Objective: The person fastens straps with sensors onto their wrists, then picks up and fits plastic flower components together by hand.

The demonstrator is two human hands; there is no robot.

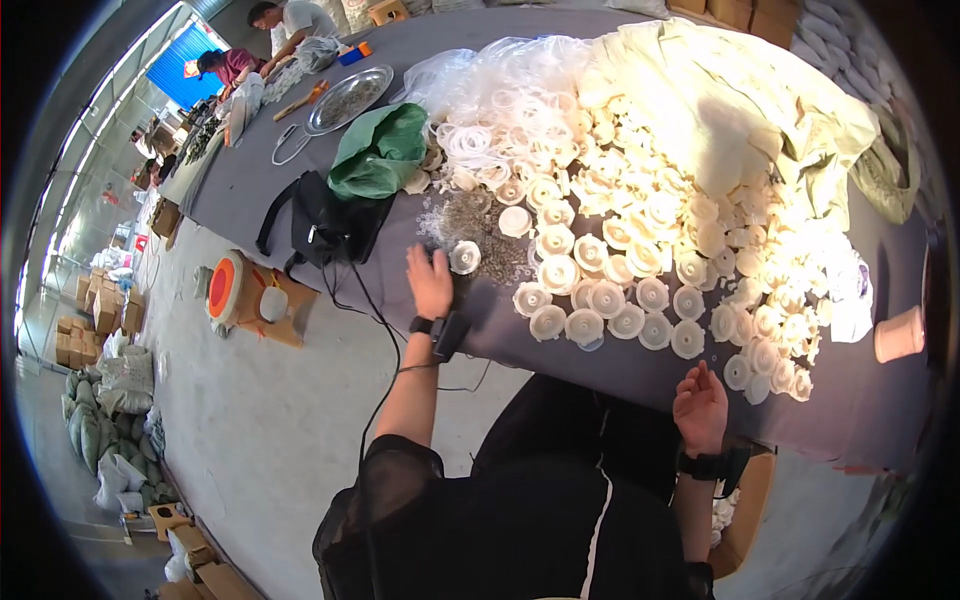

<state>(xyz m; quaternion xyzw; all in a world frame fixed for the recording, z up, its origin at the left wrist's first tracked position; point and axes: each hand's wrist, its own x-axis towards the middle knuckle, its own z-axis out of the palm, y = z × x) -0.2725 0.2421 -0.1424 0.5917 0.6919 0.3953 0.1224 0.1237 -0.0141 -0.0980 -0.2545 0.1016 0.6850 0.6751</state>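
Observation:
My left hand [430,285] lies at the table's near edge with its fingers stretched out and nothing visible in them. Just right of its fingertips sits a white round plastic part [465,257], beside a pile of small clear and greyish pieces [480,230]. Near the front edge, my right hand [702,408] is palm up, its fingers loosely bent and apart; I see nothing in it. Close by are rows of the same round parts [688,338], with cup-like centres. Both wrists wear dark bands.
White rings [470,148] and clear bags lie behind. A green bag [378,150], black bag [330,220], and metal tray [350,100] stand left. Pale cloth [740,90] covers the back right; a pinkish cylinder [900,335] is far right. A cable crosses my left arm. Other people work far left.

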